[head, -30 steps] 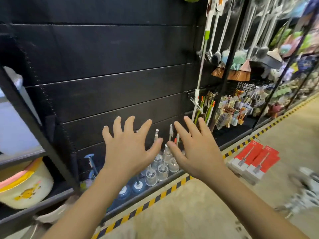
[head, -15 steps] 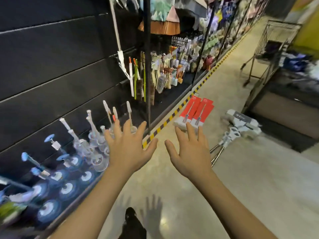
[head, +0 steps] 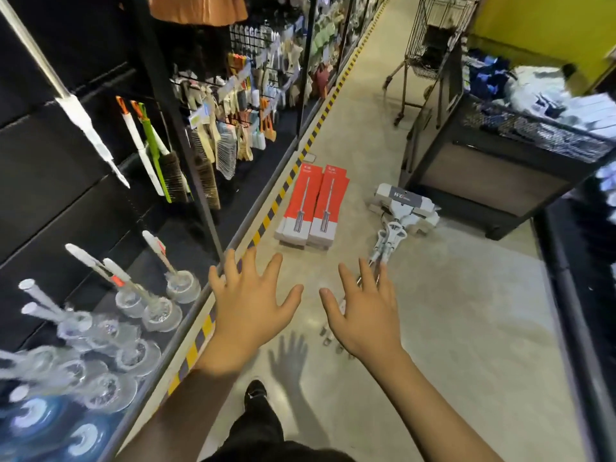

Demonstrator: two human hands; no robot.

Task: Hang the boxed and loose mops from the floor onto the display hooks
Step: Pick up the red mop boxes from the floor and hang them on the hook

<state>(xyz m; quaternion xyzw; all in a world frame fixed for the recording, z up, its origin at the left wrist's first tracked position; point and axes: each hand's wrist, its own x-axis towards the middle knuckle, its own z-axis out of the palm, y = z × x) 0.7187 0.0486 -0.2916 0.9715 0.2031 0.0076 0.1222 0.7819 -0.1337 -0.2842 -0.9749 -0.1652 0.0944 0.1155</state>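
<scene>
Ahead on the pale floor, flat red-and-white mop boxes [head: 310, 208] stacked beside the yellow-black striped shelf edge [head: 266, 221]; just right, loose white plastic mops [head: 401, 211], handles pointing near. Both unhung, probably staged for pickup. Nearer, left hand [head: 248, 308] and right hand [head: 361, 315] outstretched, fingers spread, holding nothing. Far right, wire cart [head: 430, 38].

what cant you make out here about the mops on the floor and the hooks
- Head view: how many red mop boxes are stacked; only the top two faces show.
- Loose mops: the count is blurred, and the right hand covers the handles.
- Box print: too small to read.
- Free display hooks: none plainly visible; the upper shelving is cut off by the top edge.
</scene>
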